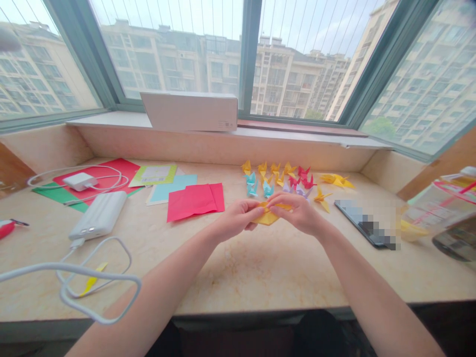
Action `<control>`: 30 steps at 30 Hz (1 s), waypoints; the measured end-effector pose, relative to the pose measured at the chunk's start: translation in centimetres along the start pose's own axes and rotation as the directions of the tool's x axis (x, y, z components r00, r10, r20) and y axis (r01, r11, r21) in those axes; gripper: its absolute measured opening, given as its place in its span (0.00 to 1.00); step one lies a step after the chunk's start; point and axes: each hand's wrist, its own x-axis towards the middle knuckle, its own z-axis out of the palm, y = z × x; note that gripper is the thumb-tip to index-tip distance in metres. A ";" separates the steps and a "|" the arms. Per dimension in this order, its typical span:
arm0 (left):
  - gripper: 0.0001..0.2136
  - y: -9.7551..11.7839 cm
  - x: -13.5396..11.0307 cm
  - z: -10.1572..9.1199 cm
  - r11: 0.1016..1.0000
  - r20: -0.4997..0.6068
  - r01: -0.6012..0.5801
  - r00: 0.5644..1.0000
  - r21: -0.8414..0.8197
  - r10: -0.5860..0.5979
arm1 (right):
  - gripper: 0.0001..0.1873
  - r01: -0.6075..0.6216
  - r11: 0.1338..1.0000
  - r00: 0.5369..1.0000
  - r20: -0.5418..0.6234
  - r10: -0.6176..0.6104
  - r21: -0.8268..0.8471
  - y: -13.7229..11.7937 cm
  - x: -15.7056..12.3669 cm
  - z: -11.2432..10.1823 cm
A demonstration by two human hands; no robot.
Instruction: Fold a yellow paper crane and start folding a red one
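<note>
A partly folded piece of yellow origami paper is held up between both hands over the middle of the counter. My left hand pinches its left side, thumb on top. My right hand grips the right side, and its fingers cover much of the upper edge. Just behind the hands stand several small folded paper cranes: yellow ones at the back, blue ones at left, red ones at right, and pale purple ones partly hidden by my right hand. A larger yellow crane lies farther right.
Red paper sheets and a light blue sheet lie left of my hands. Farther left are a white power bank, a charger and a looping cable. A phone and a clear plastic container are at right.
</note>
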 end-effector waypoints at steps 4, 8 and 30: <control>0.18 -0.3 0.1 -0.1 0.998 -0.053 -0.006 0.999 0.070 0.010 | 0.13 -0.111 0.989 0.989 -0.084 0.119 0.099 0.8 0.0 0.6; 0.18 -0.5 0.2 0.0 0.994 -0.099 0.000 0.995 0.108 0.011 | 0.14 -0.142 0.978 0.981 -0.112 0.160 0.150 1.2 0.1 0.8; 0.14 -0.4 0.2 0.3 0.949 -0.210 0.053 0.978 0.311 0.014 | 0.10 -0.177 0.980 0.962 -0.195 0.191 0.090 1.2 0.2 1.7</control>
